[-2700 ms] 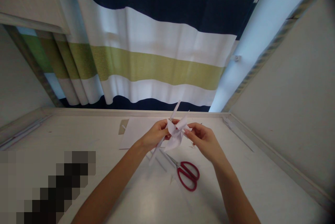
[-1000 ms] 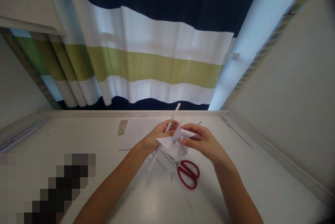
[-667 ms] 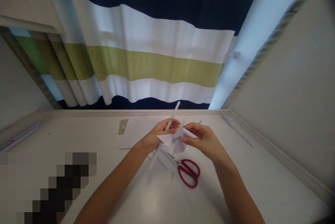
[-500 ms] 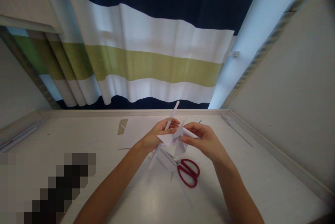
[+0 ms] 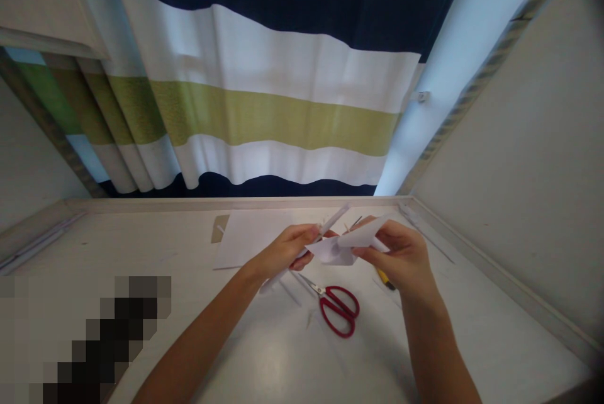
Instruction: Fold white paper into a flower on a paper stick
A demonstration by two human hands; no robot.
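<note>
White paper (image 5: 361, 237), bent into thin curling blades, held above the table between both hands, right of the stick. Left hand (image 5: 290, 246) low, back turned up, forearm slanting in from near left; fingers wrapped round the stick (image 5: 334, 220), thumb laid on top. Right hand (image 5: 401, 253) bent inward at the wrist, thumb on the near side, pinching a blade. Paper smooth, matte, one blade arching up to the right, a flatter point toward the left hand. Stick white, narrow, tilted far right. Below, on the pale, slightly glossy table (image 5: 268, 353): scissors (image 5: 338, 313), red looped handles, metal blades pointing far left. Sheet (image 5: 250, 231), flat, far left of the hands. Beyond: striped cloth curtain (image 5: 264, 114).
</note>
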